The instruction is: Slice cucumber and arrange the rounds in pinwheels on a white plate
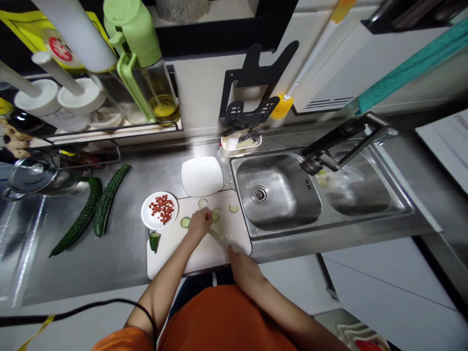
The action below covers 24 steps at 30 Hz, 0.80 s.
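My left hand (200, 222) is over the white cutting board (197, 256), fingers curled in a pinch beside thin cucumber slices (215, 216). Whatever sits between those fingertips is too small to tell. Another cucumber slice (185, 222) lies to its left, and one more slice (233, 208) is near the board's right side. My right hand (244, 268) is at the front right edge of the board, its fingers closed together; a faint pale shape extends from it across the board, too blurred to name. A cut cucumber end (154, 241) lies at the board's left.
A white plate of chopped red pieces (160, 210) touches the board's left corner. Behind stands a white square dish (202, 176). Two whole cucumbers (109, 202) lie farther left. To the right is a steel double sink (278, 195) under a black faucet (321, 146).
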{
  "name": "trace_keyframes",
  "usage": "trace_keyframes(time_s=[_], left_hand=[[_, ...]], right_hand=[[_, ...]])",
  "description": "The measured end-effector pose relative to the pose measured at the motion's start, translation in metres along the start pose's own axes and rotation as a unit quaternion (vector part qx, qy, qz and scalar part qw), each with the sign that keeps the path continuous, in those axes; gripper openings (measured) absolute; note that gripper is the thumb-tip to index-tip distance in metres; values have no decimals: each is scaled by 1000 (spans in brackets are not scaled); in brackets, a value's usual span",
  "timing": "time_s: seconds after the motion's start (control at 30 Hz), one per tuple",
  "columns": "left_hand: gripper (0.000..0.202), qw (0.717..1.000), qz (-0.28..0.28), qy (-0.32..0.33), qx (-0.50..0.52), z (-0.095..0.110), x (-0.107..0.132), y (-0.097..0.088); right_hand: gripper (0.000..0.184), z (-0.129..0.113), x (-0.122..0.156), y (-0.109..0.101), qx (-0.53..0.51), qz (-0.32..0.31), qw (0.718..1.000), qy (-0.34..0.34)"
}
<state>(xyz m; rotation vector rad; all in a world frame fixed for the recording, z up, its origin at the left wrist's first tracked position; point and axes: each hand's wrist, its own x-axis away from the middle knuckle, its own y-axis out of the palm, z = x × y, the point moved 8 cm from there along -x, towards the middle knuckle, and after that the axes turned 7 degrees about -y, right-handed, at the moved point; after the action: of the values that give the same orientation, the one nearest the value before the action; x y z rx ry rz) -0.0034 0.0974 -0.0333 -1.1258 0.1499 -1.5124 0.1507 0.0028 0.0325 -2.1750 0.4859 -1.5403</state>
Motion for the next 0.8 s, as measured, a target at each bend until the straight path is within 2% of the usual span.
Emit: trace_keyframes(time_s=[0.23,0.47,0.63,0.8], left_hand=[[9,998,63,-15,20,-25,15,-21],[10,996,78,-38,28,-45,21,-25],[10,994,97,-55,-5,-50,21,-25],[12,993,103,-53,-18,-50,22,-25]], right_hand=[[51,1,0,-4,10,8,1000,-10],[55,8,-6,-2,28,28,998,-42],[56,4,-12,-10,21,64,997,-46],[56,-8,-19,-18,47,72,995,-55]])
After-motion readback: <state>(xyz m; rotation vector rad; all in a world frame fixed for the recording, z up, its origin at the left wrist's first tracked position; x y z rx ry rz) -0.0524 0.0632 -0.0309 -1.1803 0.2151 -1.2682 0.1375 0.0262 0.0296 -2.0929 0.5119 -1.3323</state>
